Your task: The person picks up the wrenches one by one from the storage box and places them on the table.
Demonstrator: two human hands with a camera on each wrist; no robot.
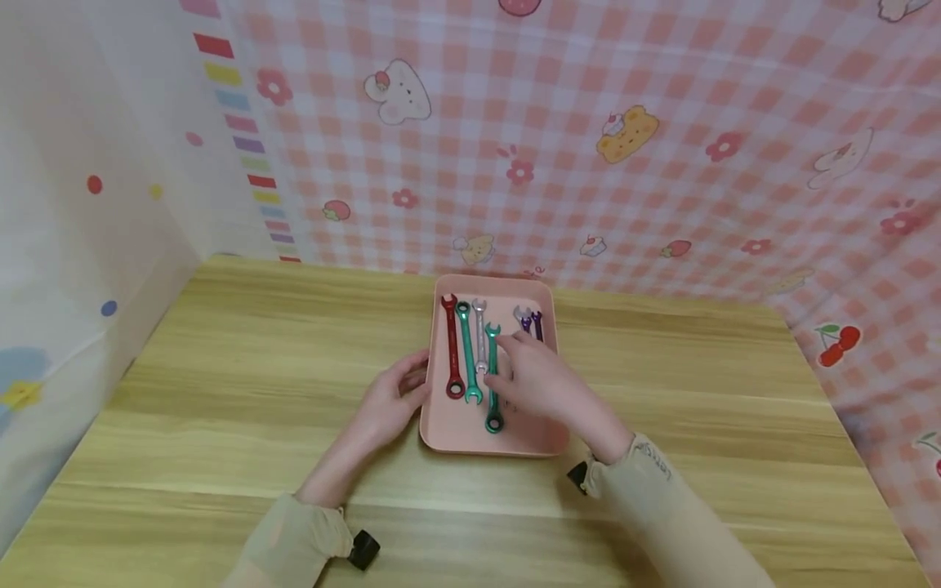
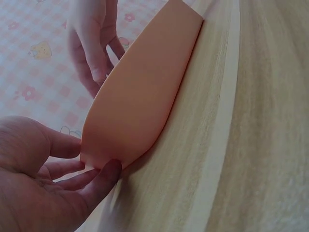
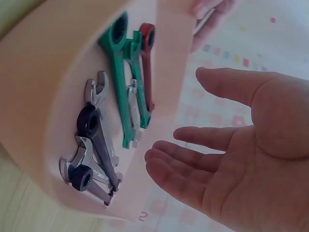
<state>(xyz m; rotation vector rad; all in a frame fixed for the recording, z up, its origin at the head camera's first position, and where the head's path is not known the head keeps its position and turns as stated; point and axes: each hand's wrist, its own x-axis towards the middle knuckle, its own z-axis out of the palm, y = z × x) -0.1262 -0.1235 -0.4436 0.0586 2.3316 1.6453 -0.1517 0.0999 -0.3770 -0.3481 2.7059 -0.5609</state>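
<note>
On the table lies a pink tray (image 1: 470,441) holding several wrenches. A red wrench (image 1: 452,347) is nearest its left wall, followed by a green wrench (image 1: 468,351), a small silver wrench (image 1: 481,336) and another green wrench (image 1: 493,398). Two purple wrenches (image 3: 94,130) and silver wrenches (image 3: 99,94) lie toward the right wall, partly behind my hand in the head view. My left hand (image 1: 388,400) rests its fingertips against the tray's left outer wall. Above the wrenches hovers my right hand (image 1: 540,376), fingers extended and slightly spread, nothing held.
The wood-grain table (image 1: 257,425) extends to both sides of the tray. Behind it hangs a pink checked cloth (image 1: 456,163) with cartoon prints, close to the tray's far end. A pale cloth (image 1: 95,245) covers the left side. Each sleeve has a black strap piece (image 1: 363,550) at the cuff.
</note>
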